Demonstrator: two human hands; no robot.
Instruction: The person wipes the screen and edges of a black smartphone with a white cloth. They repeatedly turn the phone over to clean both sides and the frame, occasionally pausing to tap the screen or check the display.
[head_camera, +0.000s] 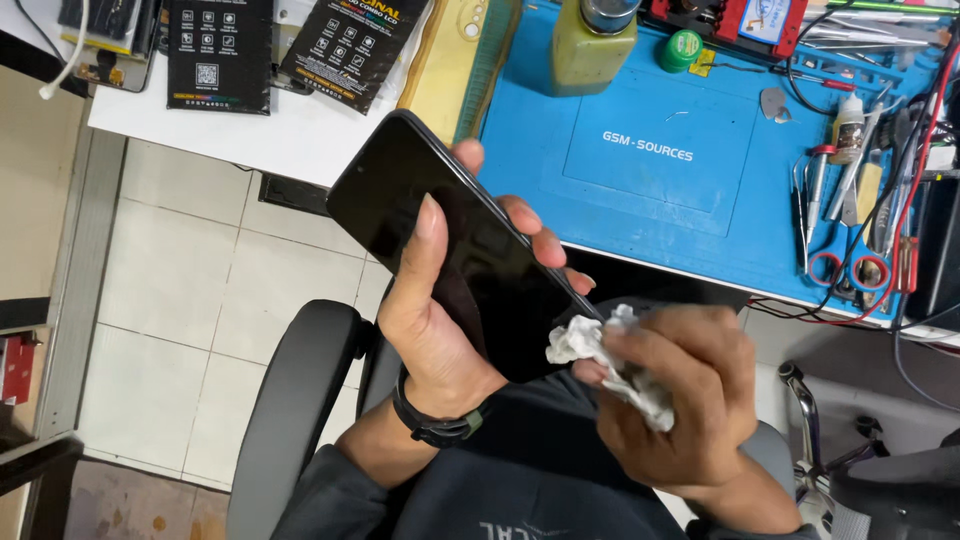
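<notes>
My left hand (425, 320) grips a black smartphone (455, 245) with a dark glossy screen, thumb laid along its left edge and fingers wrapped around the right edge. The phone tilts away from me, over my lap. My right hand (680, 400) holds a crumpled white tissue (590, 345) pressed against the phone's lower right corner. A black band sits on my left wrist.
A blue work mat (660, 190) covers the desk ahead, with a yellow-green dispenser bottle (592, 45), a small green jar (681, 49), tweezers and red-handled scissors (850, 265) at the right. Black product boxes (275, 45) lie on the white desk. A black chair armrest (300, 400) is at my left.
</notes>
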